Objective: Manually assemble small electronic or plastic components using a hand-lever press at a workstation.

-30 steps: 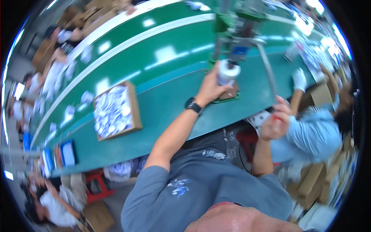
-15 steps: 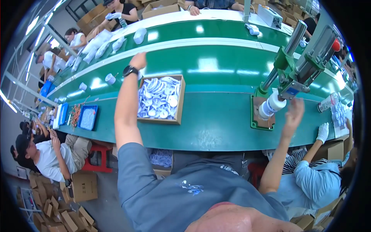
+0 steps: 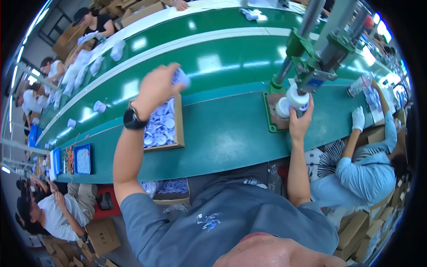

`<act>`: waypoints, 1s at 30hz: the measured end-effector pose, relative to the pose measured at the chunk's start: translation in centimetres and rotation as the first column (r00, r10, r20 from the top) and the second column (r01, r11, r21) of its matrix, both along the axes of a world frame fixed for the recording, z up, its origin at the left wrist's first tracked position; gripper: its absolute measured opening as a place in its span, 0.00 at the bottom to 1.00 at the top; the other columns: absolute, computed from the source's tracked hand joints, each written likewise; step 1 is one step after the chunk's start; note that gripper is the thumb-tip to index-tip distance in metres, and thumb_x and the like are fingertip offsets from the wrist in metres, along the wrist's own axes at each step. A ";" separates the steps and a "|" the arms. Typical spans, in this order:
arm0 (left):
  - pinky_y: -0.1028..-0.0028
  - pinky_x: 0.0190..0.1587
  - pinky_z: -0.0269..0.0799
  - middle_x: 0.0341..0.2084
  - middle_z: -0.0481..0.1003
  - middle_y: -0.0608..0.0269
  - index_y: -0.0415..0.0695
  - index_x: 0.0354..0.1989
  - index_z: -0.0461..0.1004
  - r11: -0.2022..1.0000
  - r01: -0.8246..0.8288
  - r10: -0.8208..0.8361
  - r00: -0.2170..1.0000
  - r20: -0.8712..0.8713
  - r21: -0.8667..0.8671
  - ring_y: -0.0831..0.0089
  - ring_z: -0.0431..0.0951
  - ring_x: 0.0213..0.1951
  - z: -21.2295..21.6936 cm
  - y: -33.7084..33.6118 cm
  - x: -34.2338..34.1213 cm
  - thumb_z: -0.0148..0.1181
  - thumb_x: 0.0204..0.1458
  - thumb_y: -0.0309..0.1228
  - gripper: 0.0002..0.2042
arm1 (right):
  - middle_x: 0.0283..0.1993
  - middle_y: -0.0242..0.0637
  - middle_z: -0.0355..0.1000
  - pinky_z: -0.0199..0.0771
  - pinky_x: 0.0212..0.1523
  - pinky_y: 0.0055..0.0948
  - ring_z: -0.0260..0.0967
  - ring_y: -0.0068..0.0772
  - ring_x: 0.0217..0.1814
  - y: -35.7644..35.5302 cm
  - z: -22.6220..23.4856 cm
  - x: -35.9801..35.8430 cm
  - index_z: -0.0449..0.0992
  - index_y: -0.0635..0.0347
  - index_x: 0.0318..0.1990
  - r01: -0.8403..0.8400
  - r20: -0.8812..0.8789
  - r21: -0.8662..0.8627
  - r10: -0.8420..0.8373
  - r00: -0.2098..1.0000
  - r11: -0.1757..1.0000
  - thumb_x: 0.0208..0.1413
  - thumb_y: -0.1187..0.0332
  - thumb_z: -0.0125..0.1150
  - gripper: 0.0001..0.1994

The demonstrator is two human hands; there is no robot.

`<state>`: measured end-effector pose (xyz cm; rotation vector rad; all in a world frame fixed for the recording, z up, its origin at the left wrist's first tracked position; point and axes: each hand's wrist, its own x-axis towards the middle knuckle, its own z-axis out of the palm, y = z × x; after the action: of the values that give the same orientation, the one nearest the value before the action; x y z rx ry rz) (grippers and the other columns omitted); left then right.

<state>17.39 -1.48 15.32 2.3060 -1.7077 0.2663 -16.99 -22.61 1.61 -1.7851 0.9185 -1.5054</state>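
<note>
My left hand (image 3: 156, 89), with a black watch on its wrist, is closed around a pale white plastic cup-shaped part (image 3: 181, 79), smeared by motion. It hangs above the far side of a cardboard box (image 3: 179, 127) full of white round plastic caps (image 3: 160, 129). On the right, the thumb and fingers of my right hand (image 3: 301, 121) grip a white round plastic part (image 3: 297, 98) under the head of a green hand press (image 3: 313, 71). A second white round piece (image 3: 283, 107) sits beside it on the press base (image 3: 272, 123).
White cups (image 3: 99, 106) stand on the green conveyor belt (image 3: 209, 66) beyond the bench. At left is a blue tray (image 3: 83, 159) of small clear pieces. A co-worker's gloved hand (image 3: 358, 119) rests at the bench's right end, near a clear cylinder (image 3: 359, 84).
My left hand has come back from the belt toward the box, now holding the cup-shaped part. My right hand has moved in from beside the press and closed on the white part. The view has shifted.
</note>
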 end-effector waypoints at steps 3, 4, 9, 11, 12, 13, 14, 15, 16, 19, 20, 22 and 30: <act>0.57 0.38 0.74 0.30 0.76 0.47 0.42 0.42 0.72 0.975 0.176 -0.167 0.983 -0.078 0.132 0.49 0.78 0.35 -3.3 -0.7 -8.7 0.65 0.46 0.46 0.22 | 0.60 0.51 0.64 0.64 0.59 0.36 0.65 0.46 0.60 -2.1 0.0 -1.7 0.58 0.67 0.64 0.111 -0.216 -0.102 -0.131 0.967 0.989 0.49 0.74 0.65 0.34; 0.57 0.37 0.75 0.30 0.76 0.48 0.42 0.41 0.72 0.955 0.177 -0.163 0.984 -0.077 0.239 0.49 0.78 0.35 -4.2 -1.0 -11.0 0.64 0.47 0.47 0.22 | 0.60 0.51 0.64 0.64 0.59 0.36 0.65 0.46 0.60 -3.6 0.0 -2.5 0.58 0.67 0.64 0.121 -0.217 -0.093 -0.139 0.966 0.988 0.49 0.74 0.65 0.34; 0.57 0.37 0.75 0.31 0.77 0.51 0.41 0.41 0.72 0.940 0.016 0.032 0.990 -0.135 0.341 0.51 0.79 0.34 -7.2 -1.6 -16.2 0.62 0.49 0.49 0.23 | 0.56 0.53 0.67 0.66 0.57 0.38 0.67 0.50 0.56 -10.3 -2.2 -7.8 0.65 0.68 0.59 0.208 -0.389 -0.137 -0.245 0.888 0.969 0.49 0.74 0.63 0.28; 0.57 0.38 0.75 0.31 0.78 0.53 0.40 0.44 0.72 0.932 -0.054 0.155 0.954 -0.259 0.358 0.52 0.79 0.34 -6.4 -0.9 -17.1 0.61 0.52 0.47 0.22 | 0.54 0.53 0.68 0.66 0.57 0.39 0.68 0.49 0.55 -9.4 -2.6 -8.5 0.66 0.68 0.58 0.213 -0.428 -0.197 -0.279 0.860 0.957 0.49 0.74 0.62 0.27; 0.57 0.38 0.75 0.31 0.78 0.53 0.40 0.44 0.72 0.929 -0.053 0.156 0.954 -0.257 0.367 0.52 0.79 0.34 -6.7 -0.3 -16.8 0.61 0.52 0.47 0.22 | 0.52 0.49 0.71 0.68 0.53 0.37 0.70 0.46 0.53 -7.5 -1.3 -7.9 0.68 0.65 0.57 0.284 -0.317 -0.262 -0.360 0.877 0.922 0.50 0.73 0.62 0.24; 0.58 0.41 0.74 0.35 0.78 0.52 0.40 0.47 0.72 0.961 -0.062 0.157 0.924 -0.348 0.270 0.52 0.79 0.38 -7.4 0.6 -15.8 0.59 0.53 0.44 0.21 | 0.50 0.46 0.73 0.70 0.50 0.35 0.72 0.42 0.50 -5.2 -0.5 -7.1 0.70 0.63 0.55 0.360 -0.198 -0.317 -0.432 0.880 0.877 0.51 0.73 0.61 0.21; 0.60 0.44 0.74 0.38 0.78 0.51 0.40 0.50 0.71 0.983 -0.080 0.146 0.889 -0.433 0.167 0.52 0.78 0.41 -8.1 1.6 -14.8 0.58 0.55 0.42 0.20 | 0.48 0.44 0.74 0.71 0.48 0.34 0.73 0.40 0.47 -2.3 -0.3 -6.1 0.72 0.63 0.51 0.190 -0.197 -0.238 -0.239 0.951 0.952 0.52 0.73 0.60 0.17; 0.61 0.47 0.73 0.41 0.77 0.50 0.39 0.53 0.71 0.992 -0.104 0.124 0.847 -0.517 0.067 0.52 0.78 0.44 -8.9 2.1 -14.3 0.56 0.56 0.40 0.20 | 0.46 0.42 0.75 0.71 0.45 0.33 0.73 0.39 0.44 1.4 0.3 -5.0 0.74 0.63 0.47 0.010 -0.180 -0.159 -0.039 0.983 0.987 0.52 0.74 0.59 0.14; 0.61 0.47 0.73 0.41 0.77 0.50 0.39 0.53 0.71 0.992 -0.105 0.129 0.849 -0.513 0.075 0.52 0.78 0.44 -10.0 2.3 -14.4 0.56 0.56 0.40 0.20 | 0.45 0.41 0.75 0.72 0.45 0.32 0.73 0.39 0.40 5.2 1.7 -3.7 0.75 0.64 0.43 -0.315 -0.254 -0.046 0.294 0.921 0.948 0.51 0.76 0.58 0.11; 0.63 0.56 0.66 0.51 0.73 0.47 0.42 0.60 0.67 0.931 0.059 -0.282 0.741 -0.609 -0.359 0.51 0.71 0.55 -13.8 1.7 -15.6 0.52 0.59 0.33 0.21 | 0.39 0.38 0.73 0.73 0.42 0.36 0.72 0.42 0.42 11.0 2.0 0.7 0.77 0.56 0.46 -0.652 -0.363 -0.029 0.599 0.713 0.758 0.45 0.76 0.64 0.17; 0.63 0.56 0.66 0.51 0.73 0.47 0.42 0.60 0.67 0.932 0.064 -0.282 0.742 -0.608 -0.356 0.51 0.71 0.55 -14.1 1.6 -15.8 0.52 0.59 0.33 0.21 | 0.38 0.36 0.72 0.72 0.41 0.36 0.71 0.39 0.41 11.6 1.3 1.5 0.78 0.56 0.44 -0.688 -0.407 -0.083 0.606 0.683 0.721 0.44 0.74 0.66 0.16; 0.63 0.59 0.63 0.55 0.69 0.46 0.43 0.62 0.66 0.954 0.081 -0.261 0.700 -0.665 -0.288 0.52 0.67 0.59 -14.5 1.4 -16.3 0.52 0.59 0.32 0.22 | 0.38 0.34 0.72 0.71 0.40 0.35 0.71 0.37 0.40 11.8 -0.2 1.8 0.78 0.57 0.42 -0.698 -0.442 -0.143 0.586 0.679 0.701 0.44 0.74 0.65 0.14; 0.64 0.58 0.65 0.56 0.69 0.45 0.43 0.61 0.67 0.956 0.066 -0.233 0.765 -0.600 -0.287 0.52 0.70 0.56 -14.7 1.4 -17.0 0.60 0.51 0.29 0.26 | 0.36 0.30 0.72 0.68 0.35 0.32 0.69 0.34 0.37 11.6 -2.2 1.1 0.77 0.57 0.33 -0.766 -0.684 -0.271 0.444 0.579 0.582 0.43 0.74 0.61 0.08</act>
<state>0.39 -0.11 0.67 1.7663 -1.3919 -0.2894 -15.86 -11.03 -0.55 -2.6764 -0.0625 -0.7754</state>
